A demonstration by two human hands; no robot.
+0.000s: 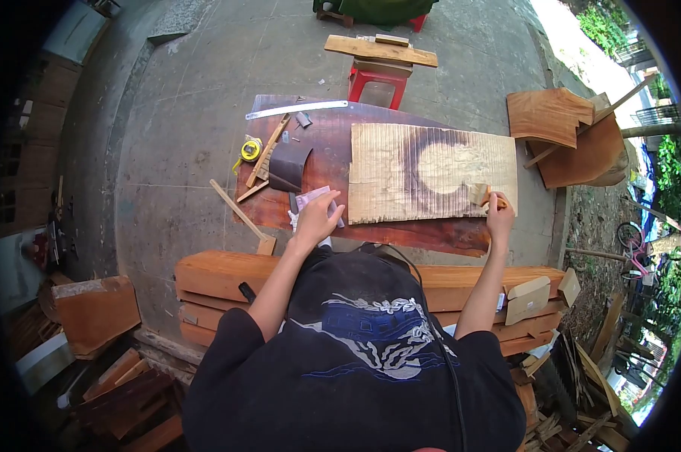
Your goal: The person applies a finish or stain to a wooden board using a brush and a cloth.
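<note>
My right hand [499,217] is closed around the orange handle of a flat paintbrush [477,193]. Its bristles point left, over the right part of a ribbed, pale cardboard sheet [378,177]. A dark ring-like stain surrounds a lighter round patch in the middle of that sheet. My left hand [318,218], thumb and fingers apart, rests at a crumpled pinkish cloth [307,199] near the table's front edge. Just beyond the cloth sits a curled dark sheet [288,166], perhaps sandpaper. Both sheets lie on a reddish-brown wooden table [431,231].
At the table's left are a yellow tape measure [250,150], wooden strips [267,157] and a metal ruler [297,110]. Beyond stands a red stool [376,84] bearing boards. Wooden slabs [555,120] lean at the right. Stacked timber [220,273] runs along the near side.
</note>
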